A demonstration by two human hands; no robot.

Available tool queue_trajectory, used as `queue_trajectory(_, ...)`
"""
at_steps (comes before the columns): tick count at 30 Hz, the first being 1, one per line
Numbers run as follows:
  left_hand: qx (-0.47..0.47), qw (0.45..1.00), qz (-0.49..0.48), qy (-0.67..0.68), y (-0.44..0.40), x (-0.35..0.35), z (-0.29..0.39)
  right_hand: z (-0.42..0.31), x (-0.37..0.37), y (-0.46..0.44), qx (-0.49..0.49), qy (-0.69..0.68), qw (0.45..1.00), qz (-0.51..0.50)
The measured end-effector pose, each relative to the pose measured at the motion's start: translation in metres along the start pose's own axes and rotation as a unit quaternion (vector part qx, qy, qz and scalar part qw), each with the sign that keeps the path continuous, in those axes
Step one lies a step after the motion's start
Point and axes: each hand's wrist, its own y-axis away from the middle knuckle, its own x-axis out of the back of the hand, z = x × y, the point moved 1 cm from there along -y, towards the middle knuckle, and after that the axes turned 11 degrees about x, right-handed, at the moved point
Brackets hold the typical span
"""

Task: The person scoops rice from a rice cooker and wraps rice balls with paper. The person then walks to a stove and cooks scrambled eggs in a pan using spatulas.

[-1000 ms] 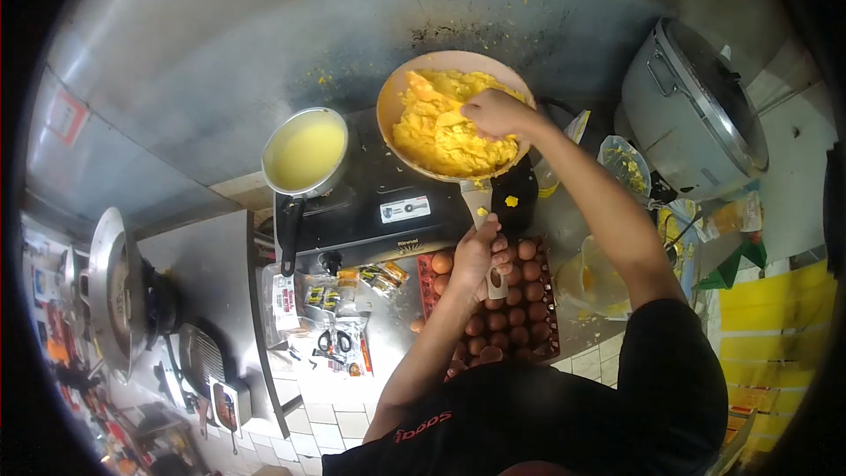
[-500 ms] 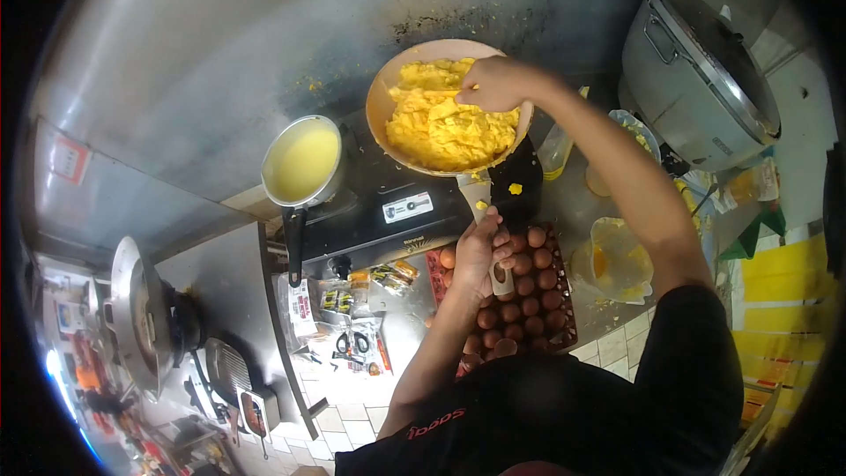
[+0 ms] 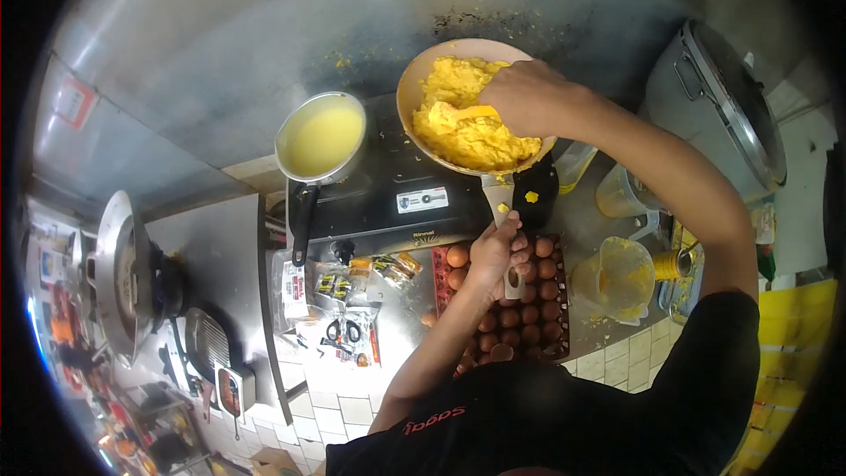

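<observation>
Brand marking: "Rinnai", printed on the front edge of the black tabletop gas stove (image 3: 361,220), above a gold ray-shaped emblem. The white rectangular sticker (image 3: 422,199) on the stove's upper surface carries fine print, illegible. Red lettering on the black fabric shirt (image 3: 564,414) appears inverted; exact wording uncertain. The red-bordered white wall sign (image 3: 76,103) and the white plastic packet with red print (image 3: 293,289): characters too small to read.

"What's the person wearing?"
"A black top (image 3: 546,419), with a short, plain right sleeve (image 3: 727,339)."
"Any markings?"
"Small red lettering (image 3: 434,421) on its left side, hard to read."
</observation>
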Motion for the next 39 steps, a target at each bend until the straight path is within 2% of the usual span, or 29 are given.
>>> queue_trajectory(4, 0.000, 1.000, -0.003, 0.010, -0.001, 0.001, -0.001, -0.006, 0.010, -0.001, 0.016, 0.015, 0.999, 0.031)
queue_trajectory(10, 0.008, 1.000, -0.015, 0.019, 0.001, 0.001, 0.001, -0.032, 0.062, -0.003, 0.036, 0.077, 0.988, -0.129)
queue_trajectory(13, 0.007, 0.999, -0.019, 0.025, 0.003, -0.001, 0.001, -0.044, 0.074, -0.027, 0.087, 0.102, 0.976, -0.174)
queue_trajectory(16, 0.004, 0.999, -0.024, 0.025, -0.001, 0.003, 0.000, -0.044, 0.073, -0.057, 0.058, 0.111, 0.977, -0.175)
queue_trajectory(19, 0.007, 0.999, -0.024, 0.024, 0.000, 0.005, 0.000, -0.029, 0.070, -0.079, 0.083, 0.105, 0.977, -0.167)
queue_trajectory(25, 0.017, 0.999, -0.011, 0.026, 0.007, 0.000, 0.003, -0.010, 0.059, -0.105, 0.109, 0.125, 0.954, -0.249)
queue_trajectory(28, 0.012, 1.000, -0.003, 0.020, 0.006, -0.003, 0.004, -0.013, 0.062, -0.102, 0.095, 0.056, 0.968, -0.226)
queue_trajectory(31, 0.003, 1.000, -0.003, 0.004, 0.004, -0.001, 0.001, -0.011, 0.061, -0.107, 0.070, 0.046, 0.980, -0.180)
queue_trajectory(39, 0.002, 1.000, 0.015, 0.000, 0.007, -0.004, 0.004, 0.018, 0.051, -0.134, 0.035, 0.002, 0.989, -0.145)
